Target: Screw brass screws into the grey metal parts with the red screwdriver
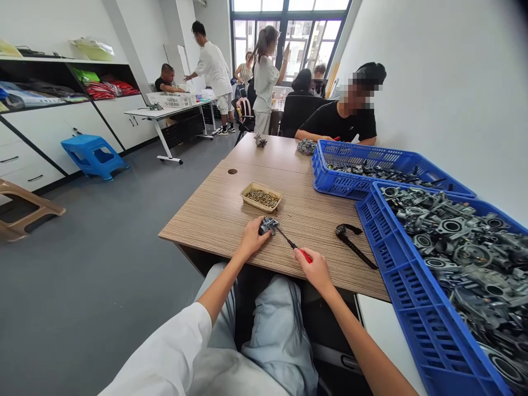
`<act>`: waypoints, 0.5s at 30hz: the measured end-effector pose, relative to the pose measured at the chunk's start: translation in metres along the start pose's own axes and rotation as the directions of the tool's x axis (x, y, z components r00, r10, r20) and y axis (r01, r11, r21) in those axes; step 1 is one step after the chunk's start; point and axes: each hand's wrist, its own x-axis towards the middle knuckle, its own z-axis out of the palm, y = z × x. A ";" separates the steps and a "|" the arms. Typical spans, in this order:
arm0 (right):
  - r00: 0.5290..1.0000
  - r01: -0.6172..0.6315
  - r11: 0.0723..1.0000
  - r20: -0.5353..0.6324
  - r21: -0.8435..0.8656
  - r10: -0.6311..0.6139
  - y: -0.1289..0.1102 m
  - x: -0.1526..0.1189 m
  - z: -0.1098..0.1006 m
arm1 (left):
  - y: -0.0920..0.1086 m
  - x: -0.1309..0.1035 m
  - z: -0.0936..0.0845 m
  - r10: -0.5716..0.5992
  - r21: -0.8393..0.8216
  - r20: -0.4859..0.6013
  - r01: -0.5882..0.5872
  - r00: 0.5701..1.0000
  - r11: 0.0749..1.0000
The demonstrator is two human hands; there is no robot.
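My left hand is wrapped round a small grey metal part near the front edge of the wooden table. In my right hand is a screwdriver with a red and black handle; its thin shaft points up and left, and its tip reaches the metal part. Just beyond the part stands a beige tray of small brass-coloured pieces. One loose small piece lies to the right of the tray.
A black watch lies right of my hands. Two blue crates of metal parts line the right side. At the far end are another metal part, a mesh-like bundle and a seated person.
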 end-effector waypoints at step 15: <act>1.000 0.007 0.999 0.001 -0.053 -0.007 0.002 0.001 -0.002 | -0.005 0.000 0.003 0.018 -0.005 -0.025 -0.018 1.000 1.000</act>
